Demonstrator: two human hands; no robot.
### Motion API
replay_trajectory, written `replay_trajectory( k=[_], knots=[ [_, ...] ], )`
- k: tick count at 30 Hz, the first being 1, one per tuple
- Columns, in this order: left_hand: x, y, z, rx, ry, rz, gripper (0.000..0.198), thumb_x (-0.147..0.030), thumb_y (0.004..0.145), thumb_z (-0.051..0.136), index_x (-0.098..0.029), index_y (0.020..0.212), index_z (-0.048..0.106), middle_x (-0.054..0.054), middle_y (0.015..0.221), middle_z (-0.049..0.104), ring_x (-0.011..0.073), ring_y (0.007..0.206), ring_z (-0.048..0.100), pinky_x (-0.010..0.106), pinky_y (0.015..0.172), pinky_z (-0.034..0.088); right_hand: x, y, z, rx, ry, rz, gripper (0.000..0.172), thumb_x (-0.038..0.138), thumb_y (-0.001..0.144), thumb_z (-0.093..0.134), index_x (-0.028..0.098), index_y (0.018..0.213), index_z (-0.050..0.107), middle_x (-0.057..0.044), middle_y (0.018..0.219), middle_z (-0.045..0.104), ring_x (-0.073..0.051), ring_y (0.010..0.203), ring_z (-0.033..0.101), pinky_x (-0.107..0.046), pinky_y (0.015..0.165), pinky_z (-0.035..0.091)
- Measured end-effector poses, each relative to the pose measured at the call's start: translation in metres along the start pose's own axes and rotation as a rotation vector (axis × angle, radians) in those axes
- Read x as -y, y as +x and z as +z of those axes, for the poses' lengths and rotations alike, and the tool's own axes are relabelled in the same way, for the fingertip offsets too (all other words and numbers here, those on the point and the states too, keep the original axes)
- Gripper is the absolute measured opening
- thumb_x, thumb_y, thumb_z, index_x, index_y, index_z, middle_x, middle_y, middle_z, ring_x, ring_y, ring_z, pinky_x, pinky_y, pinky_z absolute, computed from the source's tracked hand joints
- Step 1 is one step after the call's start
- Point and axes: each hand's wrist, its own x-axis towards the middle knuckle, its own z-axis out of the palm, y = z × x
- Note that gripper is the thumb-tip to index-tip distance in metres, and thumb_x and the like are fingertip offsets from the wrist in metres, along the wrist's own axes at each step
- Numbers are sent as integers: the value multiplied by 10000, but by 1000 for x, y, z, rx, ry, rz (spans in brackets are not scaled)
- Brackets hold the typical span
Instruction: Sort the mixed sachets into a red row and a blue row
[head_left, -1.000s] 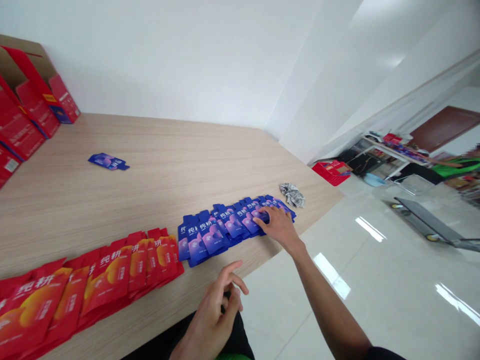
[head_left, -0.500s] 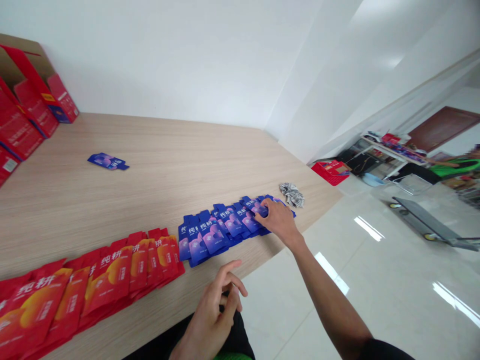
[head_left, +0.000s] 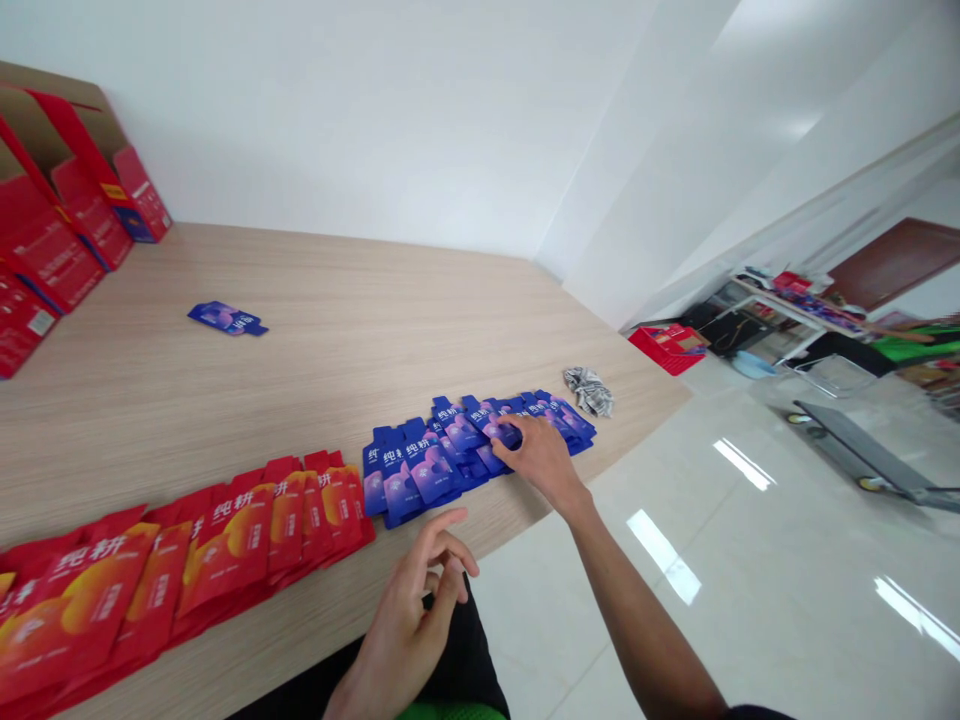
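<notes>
My right hand [head_left: 536,460] is over the middle of a row of overlapping blue sachets [head_left: 435,470]. Its thumb and index finger close on the edge of one blue sachet [head_left: 486,422], which lies on the others; part of the row is hidden under the hand. Nearer to me, my left hand [head_left: 420,600] hovers in front of the table edge, holding nothing, its fingers loosely bent and apart. Left of the blue row, touching or almost touching it, runs a row of overlapping red sachets [head_left: 232,540] with orange fruit prints.
A single blue sachet [head_left: 227,318] lies farther back on the wooden table [head_left: 360,330]. Red open cartons [head_left: 67,220] stand at the far left. Crumpled grey-white material [head_left: 589,390] rests near the right edge. Beyond are a red crate [head_left: 667,347], a flat trolley [head_left: 862,450] and another person's green clothing [head_left: 915,345].
My right hand has moved left along the blue row, and the sachet at its fingertips has shifted left. More blue sachets show to its right. My left hand has moved slightly left.
</notes>
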Motion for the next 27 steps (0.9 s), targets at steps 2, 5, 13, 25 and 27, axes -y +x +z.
replay_trajectory(
  k=[2,5,13,25,27],
  knots=[
    [0,-1,-1,-14,7,11,476,-577,1077,476,-245,1412,540,45,923,693,167,694,629,289,609,524,0,0,1,14,3,-1,303,378,930,692,250,1191,777,-91,1168,791,-300,1148,697,-408,1016,490],
    [-6,2,-6,-38,74,35,450,-557,1082,465,-248,1393,563,42,927,704,171,688,640,299,627,542,0,1,-1,31,-5,2,330,387,924,707,257,1216,785,-89,1193,793,-309,1154,697,-423,1025,491],
    [-51,51,-26,-106,470,369,311,-366,1091,438,-246,1241,683,65,1082,755,230,1027,705,373,900,570,3,1,-3,28,-8,29,334,389,927,707,252,1223,778,-93,1225,792,-315,1169,695,-441,1029,489],
    [-16,42,16,10,386,367,311,-191,1063,440,-249,1168,726,45,995,727,196,925,704,328,851,571,-7,-8,6,-82,77,27,348,373,909,693,239,1225,747,-86,1224,785,-314,1159,682,-432,1022,502],
    [-14,42,20,33,360,367,307,-164,1049,448,-250,1134,730,35,965,722,192,902,703,316,832,566,-14,-10,5,-138,115,19,347,368,904,686,224,1213,748,-85,1216,788,-308,1139,685,-432,1038,498]
  ],
)
